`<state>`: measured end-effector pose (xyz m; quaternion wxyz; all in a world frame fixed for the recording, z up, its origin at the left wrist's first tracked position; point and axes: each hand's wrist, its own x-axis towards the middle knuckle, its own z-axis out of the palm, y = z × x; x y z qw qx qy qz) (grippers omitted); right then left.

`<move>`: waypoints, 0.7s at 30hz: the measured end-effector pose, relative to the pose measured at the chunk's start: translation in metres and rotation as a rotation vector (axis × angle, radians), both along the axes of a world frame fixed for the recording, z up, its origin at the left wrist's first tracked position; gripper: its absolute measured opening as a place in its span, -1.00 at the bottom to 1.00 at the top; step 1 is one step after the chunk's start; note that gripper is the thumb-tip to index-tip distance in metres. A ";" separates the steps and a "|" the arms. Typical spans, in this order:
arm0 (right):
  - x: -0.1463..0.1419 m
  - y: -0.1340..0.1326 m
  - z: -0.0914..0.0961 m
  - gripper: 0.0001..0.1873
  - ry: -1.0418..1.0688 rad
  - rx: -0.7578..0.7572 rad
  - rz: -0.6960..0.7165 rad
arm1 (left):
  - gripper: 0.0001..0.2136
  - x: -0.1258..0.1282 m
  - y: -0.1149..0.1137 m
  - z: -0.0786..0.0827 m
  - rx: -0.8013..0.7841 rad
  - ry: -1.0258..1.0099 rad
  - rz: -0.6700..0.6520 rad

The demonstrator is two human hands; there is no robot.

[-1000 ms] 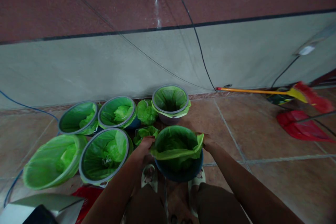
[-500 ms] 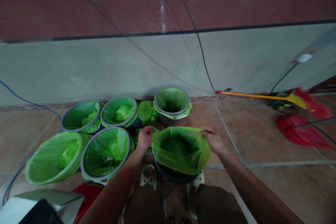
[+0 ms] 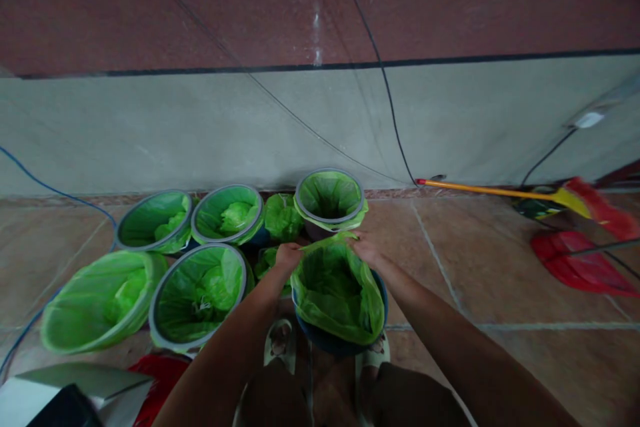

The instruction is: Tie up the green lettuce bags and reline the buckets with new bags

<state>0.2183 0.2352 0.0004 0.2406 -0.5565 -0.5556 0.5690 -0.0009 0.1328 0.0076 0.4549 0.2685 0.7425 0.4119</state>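
A green bin liner (image 3: 335, 290) sits loosely inside a dark blue bin (image 3: 381, 300) between my feet. My left hand (image 3: 289, 259) pinches the liner's edge at its upper left. On the far side, my right hand (image 3: 366, 248) grips the same edge, bunching it near the bin's back rim. The liner's mouth gapes open and its front hangs over the near rim. Just behind stands another bin (image 3: 330, 195) with a grey rim, lined in green. The fingertips of both hands are partly hidden by the plastic.
Several green-lined bins (image 3: 200, 293) stand at the left, most with bunched plastic inside. A white box (image 3: 75, 380) lies at bottom left over something red. A broom (image 3: 480, 189) and red dustpan (image 3: 565, 257) are on the right floor. Cables run down the wall (image 3: 280, 133).
My right hand has moved left and slightly up, drawing the liner's edge inward. The bin's right rim now shows. My left hand has shifted slightly right along the edge.
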 end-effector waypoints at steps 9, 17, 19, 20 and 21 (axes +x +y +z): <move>0.068 -0.038 0.020 -0.55 -0.109 0.283 -0.115 | -0.76 -0.022 -0.048 0.004 0.141 0.496 0.001; 0.084 -0.055 0.042 -0.76 -0.724 0.193 0.117 | -0.87 -0.009 -0.071 0.022 -0.272 0.512 -0.446; 0.083 -0.054 0.057 -0.76 -0.770 0.206 0.133 | -0.87 -0.011 -0.069 0.037 -0.289 0.562 -0.477; 0.081 -0.053 0.065 -0.77 -0.774 0.216 0.142 | -0.85 -0.013 -0.067 0.044 -0.296 0.593 -0.491; 0.080 -0.052 0.072 -0.77 -0.771 0.224 0.150 | -0.84 -0.014 -0.065 0.052 -0.302 0.625 -0.502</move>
